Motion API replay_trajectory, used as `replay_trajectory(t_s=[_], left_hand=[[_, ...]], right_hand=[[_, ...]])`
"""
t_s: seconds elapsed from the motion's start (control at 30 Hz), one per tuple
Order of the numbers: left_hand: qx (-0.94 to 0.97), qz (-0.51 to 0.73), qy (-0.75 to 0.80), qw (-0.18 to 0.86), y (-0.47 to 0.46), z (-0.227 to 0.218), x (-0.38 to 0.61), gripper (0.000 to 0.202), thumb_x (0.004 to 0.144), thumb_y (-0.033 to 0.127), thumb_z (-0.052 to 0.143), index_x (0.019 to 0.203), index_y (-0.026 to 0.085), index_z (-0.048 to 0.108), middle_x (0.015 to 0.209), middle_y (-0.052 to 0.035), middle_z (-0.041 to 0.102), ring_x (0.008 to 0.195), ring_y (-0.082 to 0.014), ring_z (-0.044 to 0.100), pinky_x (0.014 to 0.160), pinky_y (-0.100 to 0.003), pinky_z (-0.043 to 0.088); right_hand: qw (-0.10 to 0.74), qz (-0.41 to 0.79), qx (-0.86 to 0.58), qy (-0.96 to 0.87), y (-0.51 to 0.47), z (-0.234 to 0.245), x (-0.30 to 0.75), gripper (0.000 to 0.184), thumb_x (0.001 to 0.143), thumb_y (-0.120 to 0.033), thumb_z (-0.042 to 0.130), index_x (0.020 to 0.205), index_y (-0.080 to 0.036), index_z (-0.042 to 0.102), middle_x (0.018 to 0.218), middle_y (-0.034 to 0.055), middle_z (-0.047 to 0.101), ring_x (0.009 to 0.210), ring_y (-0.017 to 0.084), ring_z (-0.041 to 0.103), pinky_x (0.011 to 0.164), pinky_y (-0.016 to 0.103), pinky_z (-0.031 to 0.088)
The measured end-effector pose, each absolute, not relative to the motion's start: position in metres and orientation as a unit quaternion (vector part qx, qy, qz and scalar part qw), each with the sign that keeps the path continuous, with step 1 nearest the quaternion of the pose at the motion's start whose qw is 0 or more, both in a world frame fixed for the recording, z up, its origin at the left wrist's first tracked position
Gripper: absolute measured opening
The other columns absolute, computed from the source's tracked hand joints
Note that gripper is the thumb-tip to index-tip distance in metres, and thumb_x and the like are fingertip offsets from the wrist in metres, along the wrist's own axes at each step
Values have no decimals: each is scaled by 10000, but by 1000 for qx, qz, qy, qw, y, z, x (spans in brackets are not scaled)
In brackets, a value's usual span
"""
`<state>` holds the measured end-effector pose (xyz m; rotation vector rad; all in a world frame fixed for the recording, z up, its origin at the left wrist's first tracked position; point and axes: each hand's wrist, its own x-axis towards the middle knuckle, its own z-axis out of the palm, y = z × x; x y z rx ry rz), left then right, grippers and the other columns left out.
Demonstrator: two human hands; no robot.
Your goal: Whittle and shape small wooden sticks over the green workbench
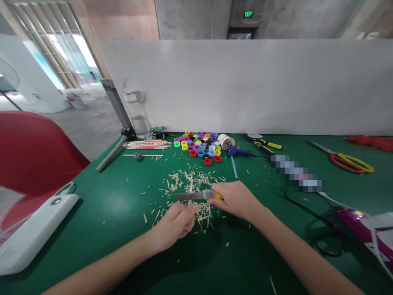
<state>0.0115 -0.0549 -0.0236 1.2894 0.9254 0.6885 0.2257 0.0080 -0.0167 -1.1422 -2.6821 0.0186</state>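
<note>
My right hand (236,199) is closed around the yellow and grey handle of a utility knife (190,196), whose long blade points left. Between the fingertips of my left hand (174,224) is a thin wooden stick (190,188) that points away from me. The blade lies across the stick just beyond those fingertips; whether it bites into the wood I cannot tell. Pale wood shavings (203,211) are scattered on the green table (110,213) under and around both hands.
Colourful plastic rings (201,148) lie at the back beside a tipped white cup (226,141) and a blue glue gun (239,151). Bundled sticks (149,144) are left of them. Scissors (350,161), pliers (267,144) and a power strip (37,233) flank the work area.
</note>
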Motion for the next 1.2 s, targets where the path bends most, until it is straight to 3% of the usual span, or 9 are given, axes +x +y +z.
replay_trajectory(t_s=[0.17,0.23,0.3,0.4,0.5,0.73,1.03,1.2], left_hand=[[502,321,367,714,-56,-20,9,485,908,510,361,533,212,284,445,95,236,384,-58,157,369,-213,130],[551,294,350,698,-62,-15,10,485,914,493,369,527,204,322,450,86,265,393,-62,204,382,-214,185],[654,219,298,660,-69,-10,11,451,908,447,441,545,181,415,495,51,377,475,-79,359,470,-225,306],[668,216,336,628,-72,-11,12,534,948,482,307,514,186,397,456,62,315,425,-76,301,446,-235,265],[633,274,383,614,-65,-17,10,547,942,517,277,511,194,373,456,64,307,418,-77,287,433,-231,252],[634,285,438,571,-60,-24,13,531,931,515,317,512,194,368,430,75,295,398,-72,263,421,-230,228],[607,306,444,583,-57,-27,14,550,932,527,297,492,203,363,417,66,298,381,-79,265,406,-238,241],[580,309,494,568,-56,-28,14,510,928,519,306,533,202,367,452,69,314,403,-82,277,407,-227,256]], right_hand=[[115,13,-402,-908,18,-18,222,528,909,-632,259,774,-194,522,655,24,595,520,110,473,472,265,176],[102,38,-448,-888,27,-18,232,528,918,-616,228,799,-191,517,641,28,587,497,114,465,462,262,188],[76,78,-539,-836,35,-16,247,523,926,-596,197,769,-188,484,544,7,525,404,99,396,431,258,187],[154,36,-570,-806,38,-14,259,466,937,-553,194,758,-201,442,529,-4,483,443,113,404,449,261,202],[176,64,-513,-838,29,-14,249,440,937,-546,223,732,-206,413,537,-10,477,438,101,382,458,259,195],[179,83,-378,-905,8,-19,225,418,933,-535,274,730,-200,420,608,-4,511,495,94,391,486,252,193],[203,72,-470,-856,10,-21,232,413,938,-526,256,713,-208,394,553,-18,470,442,89,350,475,262,160],[184,97,-411,-888,6,-21,226,441,933,-554,256,722,-201,418,590,-8,504,478,93,380,480,255,184]])
